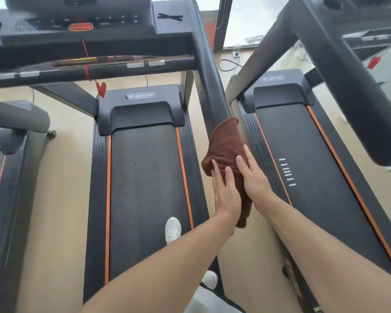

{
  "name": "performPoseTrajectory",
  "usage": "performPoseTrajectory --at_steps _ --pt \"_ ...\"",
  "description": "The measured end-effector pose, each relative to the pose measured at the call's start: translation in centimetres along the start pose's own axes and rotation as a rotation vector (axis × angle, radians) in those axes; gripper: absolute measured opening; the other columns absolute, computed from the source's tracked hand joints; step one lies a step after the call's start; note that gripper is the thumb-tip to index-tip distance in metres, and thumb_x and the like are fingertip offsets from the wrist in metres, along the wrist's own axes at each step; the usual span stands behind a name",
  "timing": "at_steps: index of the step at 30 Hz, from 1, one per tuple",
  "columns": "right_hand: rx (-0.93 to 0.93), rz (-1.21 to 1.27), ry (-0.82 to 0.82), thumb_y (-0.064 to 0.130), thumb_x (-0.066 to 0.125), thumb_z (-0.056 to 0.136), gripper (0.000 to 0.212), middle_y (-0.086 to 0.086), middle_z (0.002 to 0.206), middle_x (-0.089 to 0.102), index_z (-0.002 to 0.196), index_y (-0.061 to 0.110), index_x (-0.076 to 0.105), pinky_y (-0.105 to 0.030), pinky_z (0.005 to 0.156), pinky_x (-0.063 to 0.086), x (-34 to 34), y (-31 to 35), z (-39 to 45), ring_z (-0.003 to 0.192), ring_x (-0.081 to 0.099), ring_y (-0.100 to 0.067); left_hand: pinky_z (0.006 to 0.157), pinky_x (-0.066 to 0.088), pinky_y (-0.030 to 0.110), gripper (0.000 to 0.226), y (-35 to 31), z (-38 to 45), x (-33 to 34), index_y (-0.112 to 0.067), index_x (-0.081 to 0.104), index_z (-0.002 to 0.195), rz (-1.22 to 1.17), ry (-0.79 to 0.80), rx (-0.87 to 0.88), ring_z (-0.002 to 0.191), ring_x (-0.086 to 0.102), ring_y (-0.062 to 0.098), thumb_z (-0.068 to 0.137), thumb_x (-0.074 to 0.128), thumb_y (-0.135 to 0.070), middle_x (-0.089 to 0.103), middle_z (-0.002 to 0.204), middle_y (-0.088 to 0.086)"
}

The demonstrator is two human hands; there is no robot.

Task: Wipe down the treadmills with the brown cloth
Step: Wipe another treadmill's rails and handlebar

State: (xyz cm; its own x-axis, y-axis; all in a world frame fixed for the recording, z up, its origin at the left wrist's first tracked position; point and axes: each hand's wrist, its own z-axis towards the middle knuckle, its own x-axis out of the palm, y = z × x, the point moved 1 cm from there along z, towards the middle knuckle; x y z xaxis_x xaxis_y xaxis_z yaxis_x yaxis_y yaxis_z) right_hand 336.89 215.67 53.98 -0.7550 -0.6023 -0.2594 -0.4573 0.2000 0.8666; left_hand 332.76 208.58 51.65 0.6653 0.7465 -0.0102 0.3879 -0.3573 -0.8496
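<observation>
Setting: gym floor [61, 199] in beige, three treadmills side by side, bright window behind.
Middle treadmill [142, 188]: black belt with orange edge lines, grey motor cover marked BRTW, console above with a red stop button [80, 26].
Right handrail [209, 71]: dark padded bar of the middle treadmill, sloping down toward the viewer; its lower end is covered by the cloth.
Brown cloth [225, 143]: draped over the handrail's lower end, between the middle and right treadmills, one tail hanging below the wrists.
Left hand [226, 193]: fingers straight and spread, laid flat against the cloth's left side.
Right hand [254, 175]: fingers straight, pressed on the cloth's right side.
Right treadmill [307, 177]: same model, white stripes on belt.
Shoe [173, 230]: white, standing on the middle belt.
</observation>
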Motion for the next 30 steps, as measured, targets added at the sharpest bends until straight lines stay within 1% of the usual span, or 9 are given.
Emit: performPoseTrajectory --at_steps 6,9,11,12,14,17,21,25,30 --pt "0.046 0.003 0.081 0.053 0.039 0.106 0.057 0.01 0.157 0.042 0.159 0.036 0.03 -0.028 0.118 0.031 -0.1 1.9 4.4 0.14 0.041 -0.008 0.126 0.019 0.044 0.061 -3.1 4.7 0.5 -0.045 0.007 0.16 0.06 -0.058 0.095 0.155 0.02 0.016 0.106 0.035 -0.053 0.02 0.168 -0.01" --pt "0.015 -0.059 0.073 0.048 0.035 0.109 0.053 0.007 0.152 0.047 0.157 0.028 0.037 -0.013 0.105 0.03 0.5 3.7 7.7 0.133 0.043 -0.006 0.127 0.018 0.041 0.061 -4.9 7.7 0.7 -0.04 0.009 0.161 0.072 -0.08 0.106 0.155 0.019 0.015 0.107 0.034 -0.051 0.02 0.168 -0.009" --pt "-0.014 -0.101 0.065 0.045 0.033 0.11 0.049 0.006 0.145 0.053 0.153 0.025 0.042 0.001 0.088 0.034 1.2 5.0 10.0 0.125 0.048 -0.006 0.126 0.019 0.04 0.06 -6.3 9.9 0.8 -0.039 0.011 0.161 0.074 -0.103 0.086 0.155 0.022 0.016 0.107 0.031 -0.053 0.023 0.168 -0.006" --pt "-0.028 -0.117 0.06 0.045 0.033 0.11 0.049 0.005 0.142 0.055 0.152 0.024 0.044 0.0 0.082 0.036 1.6 5.8 11.3 0.121 0.049 -0.006 0.126 0.019 0.04 0.059 -7.1 11.1 0.8 -0.039 0.012 0.161 0.074 -0.112 0.078 0.154 0.023 0.017 0.107 0.03 -0.054 0.024 0.168 -0.005" --pt "-0.06 -0.173 0.03 0.049 0.033 0.109 0.051 0.003 0.143 0.056 0.153 0.023 0.042 -0.014 0.089 0.039 2.5 7.6 14.2 0.12 0.051 -0.008 0.126 0.018 0.037 0.058 -8.7 13.9 0.7 -0.039 0.014 0.161 0.066 -0.121 0.039 0.154 0.024 0.017 0.106 0.025 -0.056 0.025 0.167 -0.005" --pt "-0.154 -0.278 0.004 0.05 0.035 0.107 0.058 0.0 0.155 0.047 0.159 0.025 0.028 -0.028 0.109 0.035 3.8 10.3 19.0 0.138 0.047 -0.018 0.124 0.021 0.037 0.058 -11.0 18.3 0.4 -0.041 0.016 0.161 0.012 -0.101 -0.018 0.152 0.027 0.018 0.105 0.021 -0.06 0.027 0.166 -0.006" --pt "-0.209 -0.428 -0.014 0.047 0.036 0.108 0.065 -0.002 0.166 0.026 0.164 0.024 0.01 -0.032 0.117 0.024 5.6 14.1 24.5 0.151 0.028 -0.019 0.125 0.019 0.036 0.062 -13.4 23.7 -0.3 -0.036 0.023 0.16 -0.156 -0.048 -0.092 0.151 0.028 0.014 0.104 0.024 -0.062 0.03 0.164 -0.011" --pt "-0.278 -0.529 -0.056 0.043 0.037 0.109 0.063 0.002 0.17 0.013 0.164 0.028 0.009 -0.036 0.122 0.019 7.1 16.5 28.2 0.154 0.017 -0.015 0.12 0.034 0.041 0.092 -14.0 28.7 -0.9 -0.035 0.045 0.152 -0.303 -0.041 -0.193 0.141 0.047 0.016 0.075 0.039 -0.085 0.052 0.152 -0.007" --pt "-0.407 -0.747 -0.046 0.036 0.036 0.108 0.055 0.017 0.17 0.001 0.161 0.038 0.02 -0.043 0.122 0.019 8.4 19.1 31.9 0.156 0.009 -0.015 0.104 0.052 0.045 0.051 -15.8 32.5 -0.8 -0.028 0.065 0.135 -0.43 -0.013 -0.286 0.116 0.066 0.025 0.094 0.046 -0.052 0.072 0.122 0.004"
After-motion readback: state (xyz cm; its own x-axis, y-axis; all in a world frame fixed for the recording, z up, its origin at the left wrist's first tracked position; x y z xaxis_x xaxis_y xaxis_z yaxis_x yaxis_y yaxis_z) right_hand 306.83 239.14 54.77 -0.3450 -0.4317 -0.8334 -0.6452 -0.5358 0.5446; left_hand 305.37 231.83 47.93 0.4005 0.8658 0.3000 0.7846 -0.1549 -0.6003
